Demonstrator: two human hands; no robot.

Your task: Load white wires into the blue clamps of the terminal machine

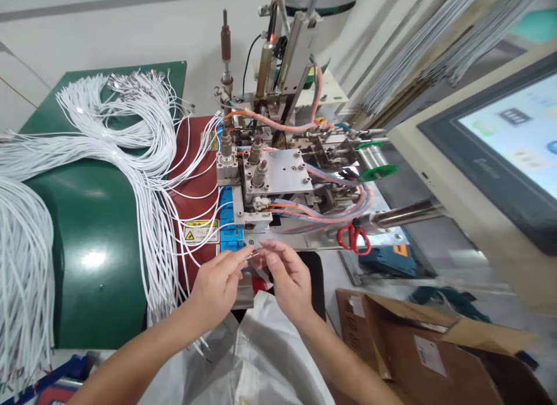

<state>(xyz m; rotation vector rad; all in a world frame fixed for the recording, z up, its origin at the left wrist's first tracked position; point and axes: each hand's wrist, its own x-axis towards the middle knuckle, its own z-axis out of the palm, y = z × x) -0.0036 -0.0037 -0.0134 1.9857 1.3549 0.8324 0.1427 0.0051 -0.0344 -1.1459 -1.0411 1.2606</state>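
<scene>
In front of the machine's near edge, my left hand and my right hand meet at the fingertips. Both are closed in a pinch around a small, thin, pale piece, too small to name and partly hidden by the fingers. Just beyond my left fingers is a row of blue clamps along the machine's edge. White cables run into these clamps from a large bundle on the left.
A green tabletop bears the cable bundles. Ahead is the machine's metal plate, with a green wire spool beyond it. Red-handled scissors lie to the right, below a touchscreen monitor. An open cardboard box stands lower right.
</scene>
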